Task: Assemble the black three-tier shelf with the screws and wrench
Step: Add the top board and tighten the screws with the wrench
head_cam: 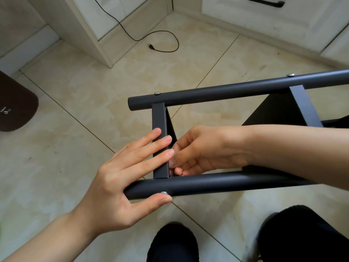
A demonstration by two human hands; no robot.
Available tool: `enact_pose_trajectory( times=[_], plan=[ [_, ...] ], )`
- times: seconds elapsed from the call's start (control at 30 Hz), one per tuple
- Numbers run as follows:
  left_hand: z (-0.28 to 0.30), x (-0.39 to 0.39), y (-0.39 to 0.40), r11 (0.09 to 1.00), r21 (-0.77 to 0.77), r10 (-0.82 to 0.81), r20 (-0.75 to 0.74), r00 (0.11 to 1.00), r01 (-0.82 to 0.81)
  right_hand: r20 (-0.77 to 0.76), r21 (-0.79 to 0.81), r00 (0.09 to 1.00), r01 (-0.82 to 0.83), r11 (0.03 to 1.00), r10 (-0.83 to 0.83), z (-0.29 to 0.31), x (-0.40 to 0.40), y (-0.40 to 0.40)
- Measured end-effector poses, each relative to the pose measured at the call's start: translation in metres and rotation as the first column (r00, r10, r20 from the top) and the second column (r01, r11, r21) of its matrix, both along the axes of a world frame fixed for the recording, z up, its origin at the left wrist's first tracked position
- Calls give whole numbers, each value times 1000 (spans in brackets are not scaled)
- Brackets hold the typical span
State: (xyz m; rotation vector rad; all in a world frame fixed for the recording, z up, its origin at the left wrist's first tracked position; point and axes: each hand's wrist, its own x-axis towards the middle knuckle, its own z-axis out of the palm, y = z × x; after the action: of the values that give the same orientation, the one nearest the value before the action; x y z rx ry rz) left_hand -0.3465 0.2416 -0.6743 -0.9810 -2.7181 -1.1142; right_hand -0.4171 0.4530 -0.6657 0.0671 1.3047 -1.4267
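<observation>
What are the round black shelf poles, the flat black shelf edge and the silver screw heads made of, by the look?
Round black shelf poles: likely metal tube with a matte dark coating; even soft sheen, no grain.
Flat black shelf edge: looks like folded sheet metal, same matte finish; crisp thin bend.
Silver screw heads: bare bright metal, probably steel; shiny glint.
Left hand steadies the near pole.

No text can be read. The brown mat point(16, 103) at the left edge of the frame carries a small pale logo with tiny marks beside it, too blurred to make out. Nothing else bears lettering or numbers.
</observation>
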Motion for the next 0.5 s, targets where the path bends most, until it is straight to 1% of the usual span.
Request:
enact_pose_trajectory(
  times=[0.07, 0.13, 0.23, 0.3, 0.37, 0.5],
  plan=[
    [0, 0, 0, 1000, 5, -1, -2, 1000, 1, 4, 0, 1000, -9, 1000, 9, -1, -1, 0],
    [0, 1, 0, 1000, 7, -2, -5, 1000, 2, -26, 3, 999, -35, 999, 35, -2, 0, -1],
    [-1, 0, 1, 1000, 7, -3, -8, 1000, 3, -156, 57, 982, -99, 993, 107, -4, 0, -4],
    [-1, 0, 1, 1000, 7, -3, -12, 1000, 3, -251, 110, 957, -122, 986, 146, -5, 1, -8],
    [-1, 0, 1, 1000, 8, -4, -16, 1000, 4, -314, 130, 934, -134, 983, 169, -4, 2, -9],
    [-1, 0, 1, 1000, 9, -4, -20, 1000, 4, -325, 91, 931, -146, 985, 168, -3, -1, -4]
  ],
)
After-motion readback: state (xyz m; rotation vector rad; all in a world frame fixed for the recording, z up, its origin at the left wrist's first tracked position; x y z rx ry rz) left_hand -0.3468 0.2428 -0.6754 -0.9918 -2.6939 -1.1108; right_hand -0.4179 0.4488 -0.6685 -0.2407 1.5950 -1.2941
